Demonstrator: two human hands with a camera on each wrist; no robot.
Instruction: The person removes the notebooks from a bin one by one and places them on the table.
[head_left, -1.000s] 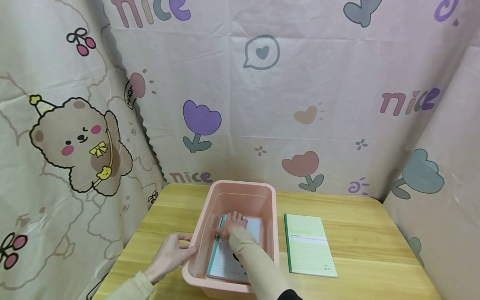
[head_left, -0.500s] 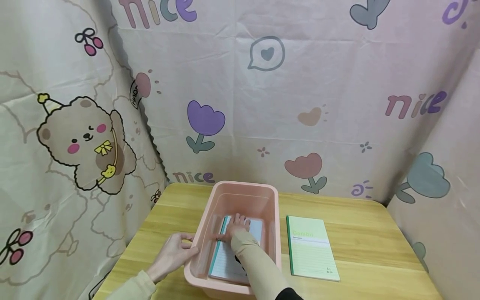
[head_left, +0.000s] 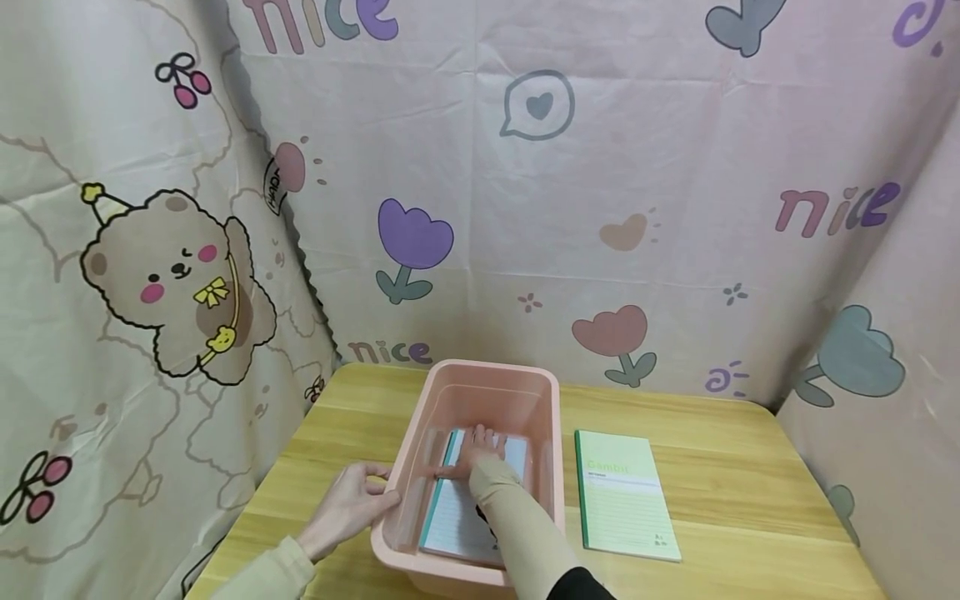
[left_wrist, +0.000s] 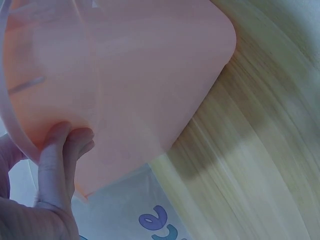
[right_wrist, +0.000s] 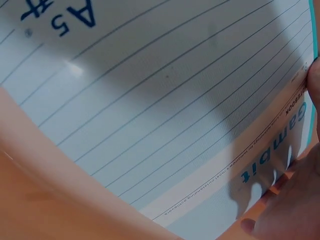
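A pink plastic bin [head_left: 557, 467] stands on the table, its long side running away from me. My left hand [head_left: 352, 504] holds the bin's left rim near the front corner; in the left wrist view its fingers [left_wrist: 56, 160] lie against the outer wall, the thumb partly hidden behind the rim. Inside the bin lies a light blue notebook [head_left: 450, 521] with a teal spine. My right hand [head_left: 478, 454] reaches into the bin and rests on the notebook's far part, fingers spread and thumb toward the spine. The right wrist view shows the lined cover [right_wrist: 150, 100] with "Gambit" and "A5" lettering.
To the right of the bin a green notebook [head_left: 626, 496] with a darker green spine lies flat on the wooden table [head_left: 750, 483]. Printed cloth curtains [head_left: 480, 183] hang close behind the table and on both sides.
My right thumb has stretched out to the left and the fingers have spread over the blue notebook. The left hand keeps its hold on the rim. The view has shifted slightly.
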